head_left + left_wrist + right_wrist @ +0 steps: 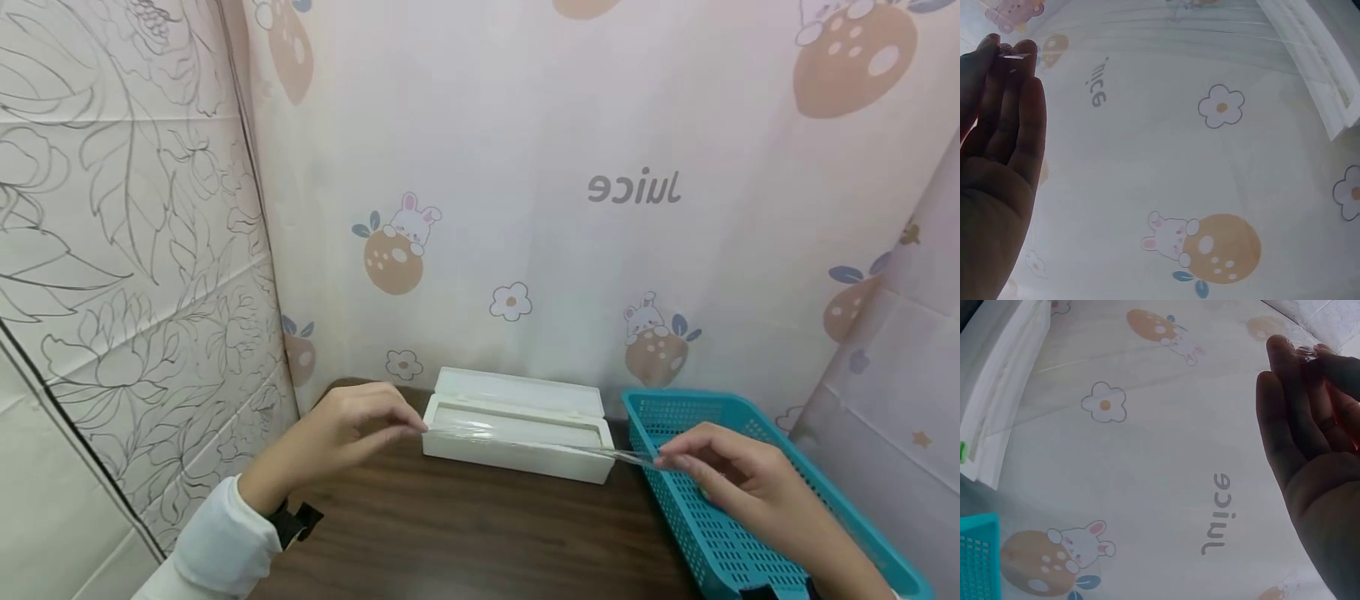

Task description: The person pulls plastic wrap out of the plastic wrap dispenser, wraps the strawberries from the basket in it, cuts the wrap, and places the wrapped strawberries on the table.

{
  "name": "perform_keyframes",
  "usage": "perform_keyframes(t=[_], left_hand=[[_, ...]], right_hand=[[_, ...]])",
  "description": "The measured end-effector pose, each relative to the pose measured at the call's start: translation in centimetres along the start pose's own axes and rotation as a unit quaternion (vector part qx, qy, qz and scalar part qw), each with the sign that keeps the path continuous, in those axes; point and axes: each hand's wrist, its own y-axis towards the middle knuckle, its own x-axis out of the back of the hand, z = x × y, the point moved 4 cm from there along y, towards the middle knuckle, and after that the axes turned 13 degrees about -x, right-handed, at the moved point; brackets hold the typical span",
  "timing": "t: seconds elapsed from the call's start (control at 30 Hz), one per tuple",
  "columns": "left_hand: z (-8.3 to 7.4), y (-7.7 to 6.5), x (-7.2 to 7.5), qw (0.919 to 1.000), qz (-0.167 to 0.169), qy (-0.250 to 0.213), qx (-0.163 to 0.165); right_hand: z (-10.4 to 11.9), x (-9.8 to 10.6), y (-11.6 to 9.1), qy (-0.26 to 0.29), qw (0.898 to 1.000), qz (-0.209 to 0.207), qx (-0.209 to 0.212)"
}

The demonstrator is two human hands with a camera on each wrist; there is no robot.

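Observation:
A strip of clear cling film (487,432) stretches from hand to hand in front of a white cling film dispenser box (513,463) with its lid (517,390) raised. My left hand (356,427) pinches one end of the film between thumb and fingertips, by the box's left corner. At the other end, my right hand (738,471) pinches the film, which is gathered into a narrow band there, over the basket. In the left wrist view, a bit of film (1015,56) shines at the left fingertips. Bunched film (1305,353) shows between the right thumb and fingers in the right wrist view.
A teal plastic basket (678,533) with perforated walls stands right of the box, under my right hand. Both rest on a dark wooden table (480,533). Printed cloth (525,208) hangs close behind, with more cloth (150,250) along the left side.

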Motion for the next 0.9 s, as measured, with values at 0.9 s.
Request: perform_keyframes(t=[0.9], left_hand=[[1.6, -10.7, -9.0, 0.9375, 0.128, -0.228, 0.230]], right_hand=[[-6.9, -8.8, -3.4, 0.034, 0.964, 0.235, -0.119]])
